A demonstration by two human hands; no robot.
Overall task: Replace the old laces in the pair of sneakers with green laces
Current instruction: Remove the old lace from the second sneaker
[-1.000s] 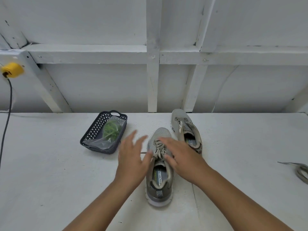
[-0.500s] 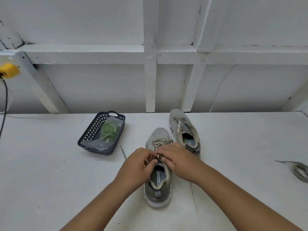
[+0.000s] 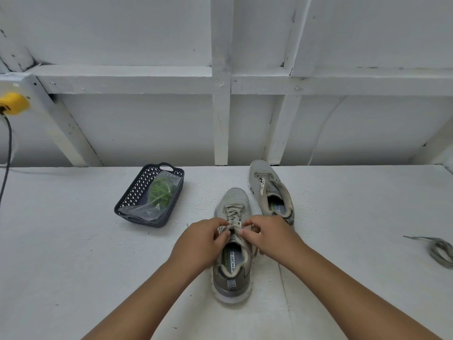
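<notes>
I see open table [image 3: 73, 266] on the near left and between the sneakers and the loose grey lace [image 3: 438, 251] at far right. The dark basket [image 3: 127, 207] blocks the left, the second sneaker [image 3: 267, 182] crowds just right and beyond, and the wall [image 3: 147, 128] closes the far edge.

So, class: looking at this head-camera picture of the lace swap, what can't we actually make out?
1. Where the left hand and right hand pinch the old lace of the near sneaker: the fingers cover it.
2. How many green laces are in the basket: bunched up inside a crinkled plastic bag.
3. The removed lace: cut off by the right edge.
4. The far sneaker: its heel sits behind the right hand.
</notes>
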